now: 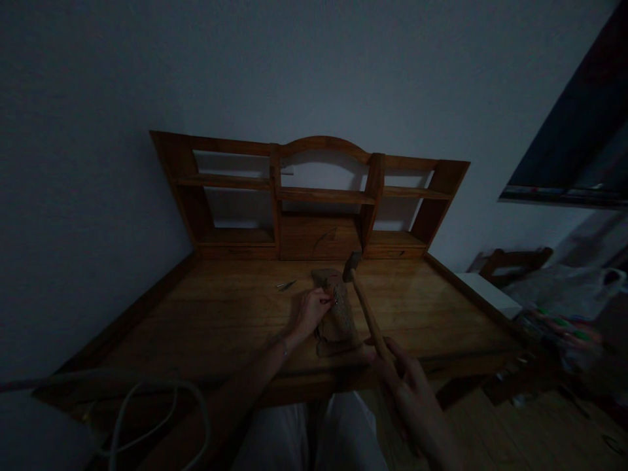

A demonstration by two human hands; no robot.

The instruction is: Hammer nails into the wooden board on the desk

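My right hand (402,386) is wrapped round the wooden handle of a hammer (369,314), whose head is raised above the desk. My left hand (313,309) rests on a rough, brown, irregular piece (338,320) lying on the desk, its material hard to make out in the dim light. Thumb and forefinger are pinched together there; what lies between them is too small and dark to name. The hammer head is just right of the brown piece's far end, apart from my left fingers. Small slim pieces (285,285) lie left of the brown piece.
The wooden desk (220,314) has raised side edges and a shelf unit (321,196) at its back, against the wall. White cables (196,399) loop at the lower left. Beyond the right edge are a white box (485,293), a chair (515,261) and plastic bags (564,288).
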